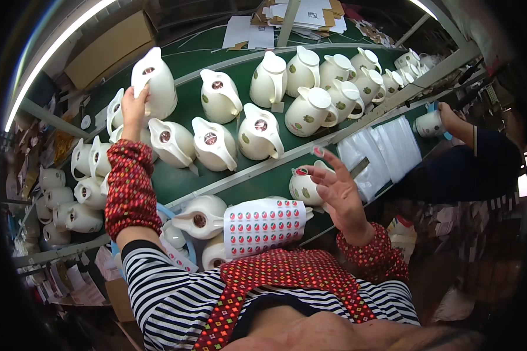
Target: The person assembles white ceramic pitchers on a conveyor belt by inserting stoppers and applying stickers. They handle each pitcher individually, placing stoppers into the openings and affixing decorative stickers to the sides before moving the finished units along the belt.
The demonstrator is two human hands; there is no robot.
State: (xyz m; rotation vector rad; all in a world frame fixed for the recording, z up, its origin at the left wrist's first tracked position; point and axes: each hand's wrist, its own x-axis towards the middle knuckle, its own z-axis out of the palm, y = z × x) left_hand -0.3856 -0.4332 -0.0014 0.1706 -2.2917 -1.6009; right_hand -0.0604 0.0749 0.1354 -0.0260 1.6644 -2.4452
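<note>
My left hand (pixel 134 111) is reaching far left and is closed on the handle of a tall cream jug (pixel 158 88) with an open top. My right hand (pixel 344 199) is raised with its fingers bent and apart. A small round red sticker (pixel 318 151) clings to one fingertip, and a second red sticker (pixel 301 172) shows by another finger. Behind that hand stands a cream jug (pixel 303 188) with a green print. A white sheet of red and green round stickers (pixel 266 227) lies against jugs in front of my body.
Several cream jugs (pixel 219 96) stand in rows on the green conveyor belt (pixel 187 105). More jugs (pixel 83 217) crowd the left side. Clear plastic bags (pixel 380 155) lie at the right. A co-worker's hand (pixel 451 120) holds a jug (pixel 429 124). Metal rails edge the belt.
</note>
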